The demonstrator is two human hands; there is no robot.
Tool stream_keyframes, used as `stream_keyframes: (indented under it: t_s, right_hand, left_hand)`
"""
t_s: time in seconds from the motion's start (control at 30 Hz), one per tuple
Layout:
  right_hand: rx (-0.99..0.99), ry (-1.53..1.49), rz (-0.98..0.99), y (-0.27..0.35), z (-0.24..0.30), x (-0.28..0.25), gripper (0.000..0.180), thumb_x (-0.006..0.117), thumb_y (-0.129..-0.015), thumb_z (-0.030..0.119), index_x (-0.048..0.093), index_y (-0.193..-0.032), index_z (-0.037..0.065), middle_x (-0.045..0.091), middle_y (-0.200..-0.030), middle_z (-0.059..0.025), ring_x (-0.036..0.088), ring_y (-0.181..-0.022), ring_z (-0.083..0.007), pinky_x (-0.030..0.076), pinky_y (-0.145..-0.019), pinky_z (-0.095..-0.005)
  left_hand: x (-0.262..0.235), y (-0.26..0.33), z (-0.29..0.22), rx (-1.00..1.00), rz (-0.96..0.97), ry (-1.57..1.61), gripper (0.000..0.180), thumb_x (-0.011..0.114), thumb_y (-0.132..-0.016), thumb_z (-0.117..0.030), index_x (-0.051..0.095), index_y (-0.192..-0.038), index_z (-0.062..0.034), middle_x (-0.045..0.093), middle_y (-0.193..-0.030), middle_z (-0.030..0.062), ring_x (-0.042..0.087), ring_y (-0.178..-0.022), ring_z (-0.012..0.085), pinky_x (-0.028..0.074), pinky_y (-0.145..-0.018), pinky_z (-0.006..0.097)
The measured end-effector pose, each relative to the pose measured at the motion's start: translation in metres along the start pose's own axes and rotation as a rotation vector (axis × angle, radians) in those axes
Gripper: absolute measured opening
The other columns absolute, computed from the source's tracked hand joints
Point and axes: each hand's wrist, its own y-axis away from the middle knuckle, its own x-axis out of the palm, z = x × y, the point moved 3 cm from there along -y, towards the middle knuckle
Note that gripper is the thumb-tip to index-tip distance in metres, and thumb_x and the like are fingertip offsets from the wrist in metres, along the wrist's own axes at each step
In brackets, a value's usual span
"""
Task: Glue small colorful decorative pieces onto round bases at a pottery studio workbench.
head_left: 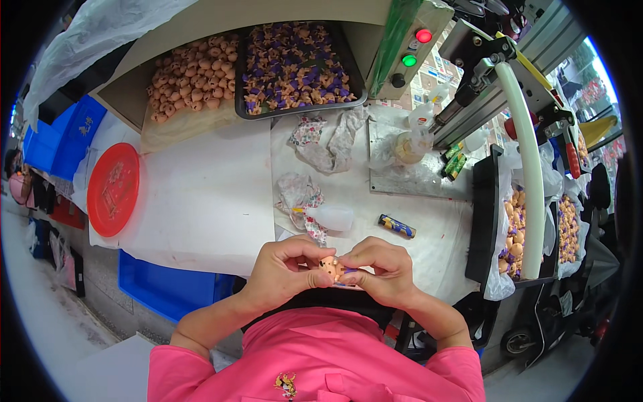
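Note:
Close to my body at the table's front edge, my left hand pinches a small peach doll head with dark eye marks. My right hand grips the same little doll from the other side, where a bit of purple shows by the thumb. Fingers cover most of the doll, so how head and body fit together is hidden. Farther back lies a pile of peach doll heads, beside a black tray full of small purple-and-peach doll bodies.
A dark blue printed lighter, a clear bottle and crumpled cloths lie ahead of my hands. A red round lid sits left. At right stand a metal press and a black bin of dolls.

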Motion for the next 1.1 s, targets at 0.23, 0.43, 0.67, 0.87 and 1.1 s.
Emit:
stream_keyframes:
  t_s: [0.23, 0.43, 0.67, 0.87, 1.1]
  right_hand:
    - [-0.001, 0.21, 0.203, -0.017, 0.021, -0.038, 0.031, 0.078, -0.073, 0.011, 0.069, -0.101, 0.002, 0.07, -0.094, -0.0115, 0.066, -0.083, -0.0209, 0.051, -0.072, -0.0309]
    - [-0.974, 0.914, -0.727, -0.054, 0.121, -0.152, 0.055, 0.044, -0.097, 0.04, 0.057, -0.117, -0.01, 0.065, -0.109, -0.0208, 0.06, -0.105, -0.0317, 0.048, -0.086, -0.039]
    - [-0.636, 0.92, -0.811, -0.16, 0.187, -0.209, 0.036, 0.057, -0.094, 0.029, 0.059, -0.124, 0.009, 0.065, -0.112, -0.0111, 0.059, -0.104, -0.0208, 0.042, -0.096, -0.0299]
    - [-0.534, 0.283, -0.874, -0.15, 0.139, -0.222, 0.034, 0.055, -0.094, 0.031, 0.067, -0.11, 0.004, 0.067, -0.105, -0.0076, 0.061, -0.098, -0.0161, 0.045, -0.088, -0.028]
    - [0.37, 0.728, -0.625, -0.046, 0.014, -0.195, 0.023, 0.064, -0.085, 0.009, 0.067, -0.106, 0.001, 0.068, -0.102, -0.0082, 0.061, -0.085, -0.0103, 0.048, -0.075, -0.0274]
  left_hand:
    - [0.022, -0.01, -0.001, -0.168, 0.063, 0.286, 0.029, 0.07, -0.083, -0.005, 0.058, -0.109, -0.0002, 0.062, -0.099, 0.0076, 0.062, -0.091, 0.013, 0.054, -0.082, 0.027]
    - [0.028, -0.014, 0.0, -0.237, 0.016, 0.413, 0.022, 0.067, -0.085, -0.006, 0.054, -0.103, -0.004, 0.061, -0.099, 0.0075, 0.063, -0.092, 0.0169, 0.055, -0.083, 0.029]
    - [0.062, -0.006, 0.0, -0.245, 0.069, 0.492, 0.022, 0.067, -0.085, -0.006, 0.053, -0.103, -0.0051, 0.06, -0.1, 0.0077, 0.062, -0.09, 0.0167, 0.055, -0.083, 0.029]
    - [0.039, 0.009, -0.003, -0.177, 0.063, 0.525, 0.024, 0.064, -0.087, -0.003, 0.054, -0.108, -0.0047, 0.061, -0.101, 0.0085, 0.063, -0.095, 0.0164, 0.055, -0.085, 0.031]
    - [0.006, 0.006, -0.009, -0.163, -0.077, 0.481, 0.027, 0.065, -0.085, -0.003, 0.056, -0.11, -0.0047, 0.059, -0.097, 0.0089, 0.063, -0.093, 0.0196, 0.056, -0.081, 0.028]
